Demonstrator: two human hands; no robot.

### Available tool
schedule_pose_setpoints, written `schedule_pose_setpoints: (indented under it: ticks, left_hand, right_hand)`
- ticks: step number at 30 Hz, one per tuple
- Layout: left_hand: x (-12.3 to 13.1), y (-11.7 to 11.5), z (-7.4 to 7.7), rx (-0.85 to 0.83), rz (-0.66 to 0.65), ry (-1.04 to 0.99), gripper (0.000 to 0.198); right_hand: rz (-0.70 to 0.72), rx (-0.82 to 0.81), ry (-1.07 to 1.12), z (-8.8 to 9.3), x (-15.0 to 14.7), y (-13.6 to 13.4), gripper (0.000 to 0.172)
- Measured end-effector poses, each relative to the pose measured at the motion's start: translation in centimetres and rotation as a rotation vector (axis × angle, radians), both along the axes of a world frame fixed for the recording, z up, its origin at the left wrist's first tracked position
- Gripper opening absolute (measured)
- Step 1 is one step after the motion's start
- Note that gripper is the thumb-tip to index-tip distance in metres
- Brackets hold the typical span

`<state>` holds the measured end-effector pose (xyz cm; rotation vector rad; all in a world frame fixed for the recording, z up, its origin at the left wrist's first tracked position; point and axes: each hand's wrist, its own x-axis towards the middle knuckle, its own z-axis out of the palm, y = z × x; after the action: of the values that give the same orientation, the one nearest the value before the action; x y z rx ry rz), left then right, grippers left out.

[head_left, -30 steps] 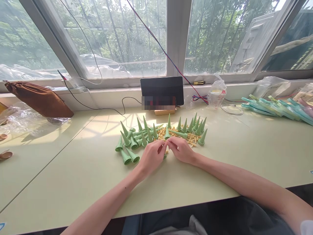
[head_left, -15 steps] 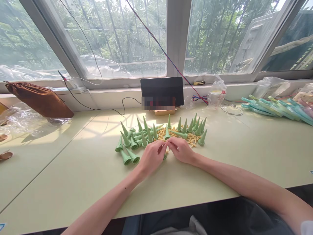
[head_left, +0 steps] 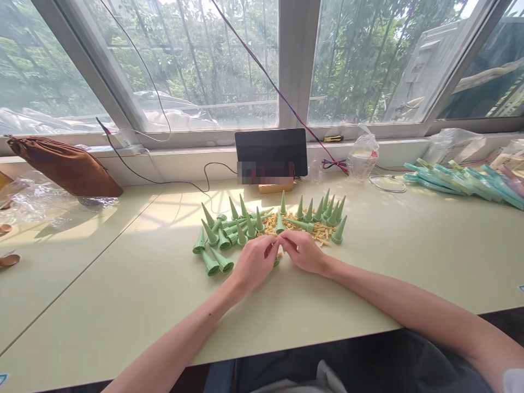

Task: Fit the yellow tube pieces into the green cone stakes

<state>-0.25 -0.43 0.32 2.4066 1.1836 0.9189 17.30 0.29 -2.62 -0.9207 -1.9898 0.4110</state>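
Note:
My left hand [head_left: 256, 259] and my right hand [head_left: 302, 250] meet fingertip to fingertip over the table's middle. Both are closed in a pinch, and whatever sits between the fingers is too small or hidden to name. The rim of a green cone-shaped spike [head_left: 276, 263] peeks out below my left fingers; whether it is gripped or lying there I cannot tell. Just behind the hands stands another green spike [head_left: 280, 224]. Small yellow plastic fittings [head_left: 322, 233] lie in a loose heap around it. To the left, several green spikes [head_left: 226, 262] lie tipped over, others upright.
Upright green spikes [head_left: 339, 230] flank the heap on the right. Behind it a dark tablet [head_left: 271, 150] leans on a small box [head_left: 275, 189]. Further off are a brown drawstring bag [head_left: 69, 169], a bagged cup [head_left: 363, 161] and teal-green packets [head_left: 462, 180]. A cable [head_left: 172, 184] crosses the back.

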Motion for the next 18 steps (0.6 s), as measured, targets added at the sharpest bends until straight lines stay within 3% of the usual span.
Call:
schedule_pose_setpoints:
  ticks: [18]
  left_hand:
    - [0.11, -0.04, 0.05, -0.010, -0.035, 0.023, 0.030]
  right_hand:
    - [0.029, -0.042, -0.007, -0.03, 0.01, 0.07, 0.028]
